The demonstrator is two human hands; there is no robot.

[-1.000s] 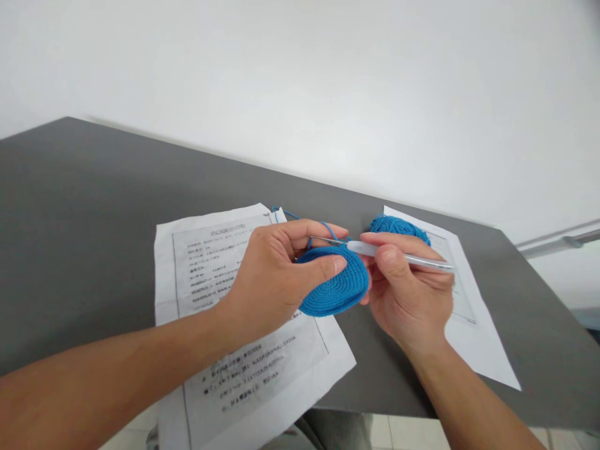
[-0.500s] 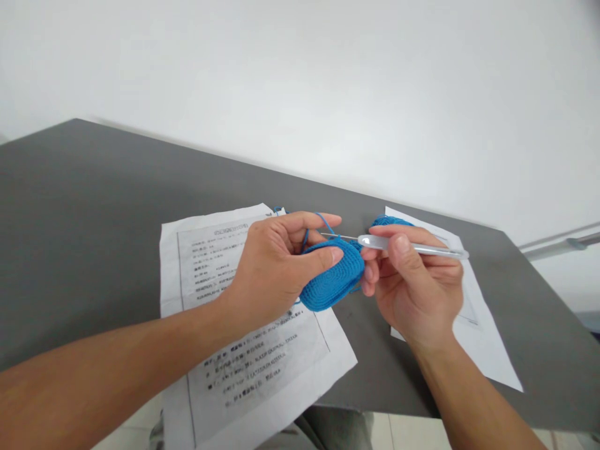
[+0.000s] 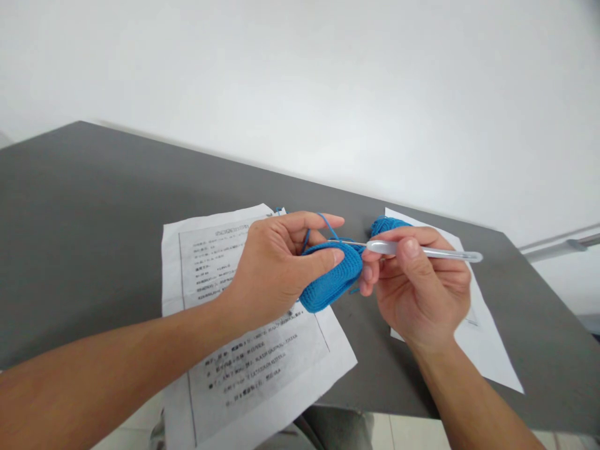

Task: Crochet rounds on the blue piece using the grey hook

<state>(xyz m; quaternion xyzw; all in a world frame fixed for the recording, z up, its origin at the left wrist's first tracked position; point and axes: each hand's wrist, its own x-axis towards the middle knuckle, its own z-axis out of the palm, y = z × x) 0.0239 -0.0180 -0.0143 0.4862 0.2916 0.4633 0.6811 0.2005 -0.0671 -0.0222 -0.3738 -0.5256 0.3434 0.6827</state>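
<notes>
My left hand (image 3: 276, 265) pinches a round blue crocheted piece (image 3: 330, 280) between thumb and fingers, holding it above the table. A blue yarn strand (image 3: 323, 222) runs over its stretched index finger. My right hand (image 3: 419, 284) is closed on a silvery crochet hook (image 3: 422, 251), whose thin tip points left into the top edge of the blue piece. A ball of blue yarn (image 3: 387, 224) lies just behind my right hand, partly hidden by its fingers.
A grey table (image 3: 103, 206) carries a printed sheet (image 3: 244, 337) under my left hand, overhanging the near edge. A second sheet (image 3: 482, 337) lies under my right hand. A white wall stands behind. A metal rail (image 3: 562, 245) shows at far right.
The blue piece has tilted from nearly flat-on to more edge-on. My right hand drew the hook a little to the right and upward. Both hands kept their grips.
</notes>
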